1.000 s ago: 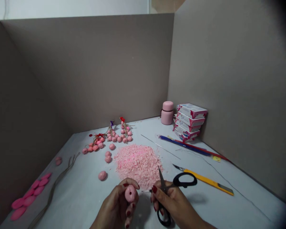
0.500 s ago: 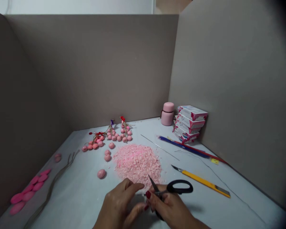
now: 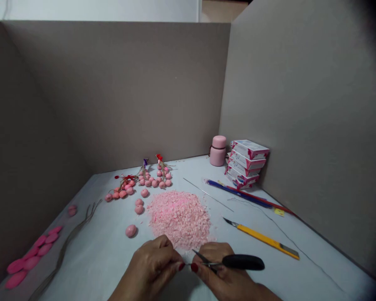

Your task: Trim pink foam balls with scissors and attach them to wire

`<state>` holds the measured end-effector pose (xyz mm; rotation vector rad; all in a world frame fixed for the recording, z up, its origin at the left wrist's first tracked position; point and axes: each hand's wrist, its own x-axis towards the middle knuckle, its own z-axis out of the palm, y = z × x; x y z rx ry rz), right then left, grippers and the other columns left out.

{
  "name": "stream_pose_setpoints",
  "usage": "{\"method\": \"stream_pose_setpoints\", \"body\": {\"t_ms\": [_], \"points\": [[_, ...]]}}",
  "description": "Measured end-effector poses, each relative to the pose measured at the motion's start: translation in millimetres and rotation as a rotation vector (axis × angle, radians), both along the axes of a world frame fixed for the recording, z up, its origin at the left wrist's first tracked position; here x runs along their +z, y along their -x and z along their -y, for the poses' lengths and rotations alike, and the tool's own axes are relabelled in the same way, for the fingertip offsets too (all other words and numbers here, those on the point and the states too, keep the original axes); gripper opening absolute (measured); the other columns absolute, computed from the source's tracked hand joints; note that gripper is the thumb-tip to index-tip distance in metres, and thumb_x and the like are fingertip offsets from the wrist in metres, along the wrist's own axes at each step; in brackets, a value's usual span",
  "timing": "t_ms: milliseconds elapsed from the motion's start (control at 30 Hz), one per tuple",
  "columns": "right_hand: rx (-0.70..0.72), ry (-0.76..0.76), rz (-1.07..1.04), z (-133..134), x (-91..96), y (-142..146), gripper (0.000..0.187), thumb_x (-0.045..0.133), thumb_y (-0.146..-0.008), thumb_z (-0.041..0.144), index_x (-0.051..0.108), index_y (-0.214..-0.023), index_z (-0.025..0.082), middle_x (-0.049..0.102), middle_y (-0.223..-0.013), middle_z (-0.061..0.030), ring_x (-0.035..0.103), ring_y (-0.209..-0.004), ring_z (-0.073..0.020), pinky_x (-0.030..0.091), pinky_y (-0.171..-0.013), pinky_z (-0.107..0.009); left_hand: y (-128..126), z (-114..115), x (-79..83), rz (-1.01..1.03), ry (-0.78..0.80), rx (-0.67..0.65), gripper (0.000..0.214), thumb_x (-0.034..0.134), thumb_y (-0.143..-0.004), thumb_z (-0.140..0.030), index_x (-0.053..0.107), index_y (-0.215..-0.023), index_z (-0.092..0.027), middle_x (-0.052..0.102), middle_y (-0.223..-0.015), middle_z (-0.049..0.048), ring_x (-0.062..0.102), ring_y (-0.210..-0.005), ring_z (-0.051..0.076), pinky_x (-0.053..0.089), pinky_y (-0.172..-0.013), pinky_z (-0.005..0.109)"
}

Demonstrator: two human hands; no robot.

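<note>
A worker's right hand [image 3: 226, 276] grips black-handled scissors [image 3: 243, 262] over a worktable [image 3: 100, 255], one blade angled toward 11 o'clock. Opposite, at the scissors' 9 o'clock, the left hand [image 3: 155, 263] curls its fingers inward; whether they grasp anything cannot be told. At 12 o'clock from the hands lies a mound of pink shavings [image 3: 180, 219], with a yellow-handled craft knife [image 3: 263, 239] at 2, a loose pink bead [image 3: 130, 230] at 10 and stacked cartons [image 3: 247, 163] at 1.
</note>
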<state>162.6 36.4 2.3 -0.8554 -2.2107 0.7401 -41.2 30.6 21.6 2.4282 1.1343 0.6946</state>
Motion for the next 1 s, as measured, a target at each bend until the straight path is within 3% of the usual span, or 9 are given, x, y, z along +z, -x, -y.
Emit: {"method": "stream_pose_setpoints", "body": {"t_ms": [100, 200, 333, 400, 533, 733, 867, 933, 1000], "points": [[-0.081, 0.195, -0.152, -1, 1.0, -3, 0.044, 0.037, -0.09, 0.045, 0.048, -0.056, 0.019, 0.046, -0.054, 0.0016, 0.046, -0.053, -0.0127, 0.034, -0.054, -0.025, 5, -4, 5.8, 0.03, 0.039, 0.046, 0.024, 0.043, -0.089, -0.023, 0.059, -0.072, -0.019, 0.059, -0.068, 0.0017, 0.058, -0.065, 0.013, 0.042, -0.058, 0.022], [-0.287, 0.397, -0.348, -3, -4.0, -4, 0.047, 0.041, -0.086, 0.054, 0.051, -0.056, 0.019, 0.05, -0.055, -0.0006, 0.049, -0.055, -0.0141, 0.036, -0.053, -0.025, 14, -10, 0.5, -0.001, 0.076, 0.18, 0.028, 0.044, -0.089, -0.029, 0.053, -0.064, -0.019, 0.056, -0.062, -0.0005, 0.053, -0.059, 0.013, 0.04, -0.058, 0.024], [-0.362, 0.482, -0.411, -3, -6.8, 0, 0.048, 0.045, -0.08, 0.061, 0.054, -0.06, 0.019, 0.049, -0.051, 0.0003, 0.046, -0.053, -0.0142, 0.036, -0.055, -0.027, 20, -12, -12.0, -0.04, 0.221, 0.333, 0.022, 0.057, -0.079, -0.035, 0.052, -0.095, -0.02, 0.053, -0.066, -0.0029, 0.052, -0.059, 0.015, 0.039, -0.059, 0.027], [-0.342, 0.533, -0.366, -2, -5.7, 2, 0.05, 0.044, -0.078, 0.065, 0.053, -0.059, 0.019, 0.047, -0.049, 0.0013, 0.043, -0.049, -0.0134, 0.033, -0.051, -0.026, 18, -9, -12.8, 0.082, 0.317, 0.299, 0.033, 0.057, -0.08, -0.031, 0.044, -0.108, -0.021, 0.051, -0.076, -0.0021, 0.052, -0.067, 0.015, 0.04, -0.063, 0.027], [-0.352, 0.536, -0.319, -2, -6.3, 3, 0.055, 0.041, -0.077, 0.068, 0.05, -0.052, 0.019, 0.049, -0.056, -0.0011, 0.043, -0.052, -0.0134, 0.033, -0.052, -0.027, 9, -1, -1.8, 0.494, 0.674, 0.129, 0.016, 0.049, -0.087, -0.031, 0.046, -0.101, -0.023, 0.046, -0.081, -0.0031, 0.048, -0.074, 0.012, 0.04, -0.071, 0.024], [-0.344, 0.603, -0.311, -2, -9.8, 4, 0.057, 0.041, -0.075, 0.071, 0.054, -0.057, 0.019, 0.049, -0.054, -0.0007, 0.043, -0.049, -0.0132, 0.033, -0.049, -0.026, 1, 3, 9.0, 0.931, 1.037, 0.04, 0.033, 0.07, -0.076, -0.033, 0.056, -0.103, -0.022, 0.053, -0.086, -0.0022, 0.057, -0.088, 0.012, 0.04, -0.083, 0.024], [-0.371, 0.601, -0.33, -3, -8.8, 7, 0.056, 0.044, -0.074, 0.07, 0.057, -0.057, 0.018, 0.048, -0.054, -0.0003, 0.041, -0.049, -0.0124, 0.031, -0.047, -0.025, 2, 3, 0.9, 0.921, 0.985, -0.03, 0.032, 0.07, -0.072, -0.04, 0.056, -0.095, -0.021, 0.059, -0.081, -0.0007, 0.06, -0.072, 0.011, 0.043, -0.063, 0.021], [-0.379, 0.618, -0.358, -4, -8.5, 7, 0.055, 0.045, -0.074, 0.068, 0.058, -0.058, 0.017, 0.048, -0.052, 0.0002, 0.04, -0.048, -0.0121, 0.03, -0.045, -0.024, 2, 4, -5.9, 0.653, 0.765, 0.028, 0.028, 0.067, -0.074, -0.039, 0.057, -0.093, -0.022, 0.059, -0.075, -0.0011, 0.055, -0.062, 0.011, 0.041, -0.055, 0.021], [-0.371, 0.656, -0.393, -4, -8.6, 7, 0.054, 0.046, -0.074, 0.068, 0.059, -0.064, 0.017, 0.047, -0.049, 0.0018, 0.036, -0.045, -0.0108, 0.027, -0.042, -0.023, 1, 5, -12.8, 0.3, 0.42, 0.085, 0.017, 0.061, -0.078, -0.031, 0.058, -0.092, -0.022, 0.057, -0.071, -0.001, 0.051, -0.059, 0.012, 0.04, -0.055, 0.024]]}}
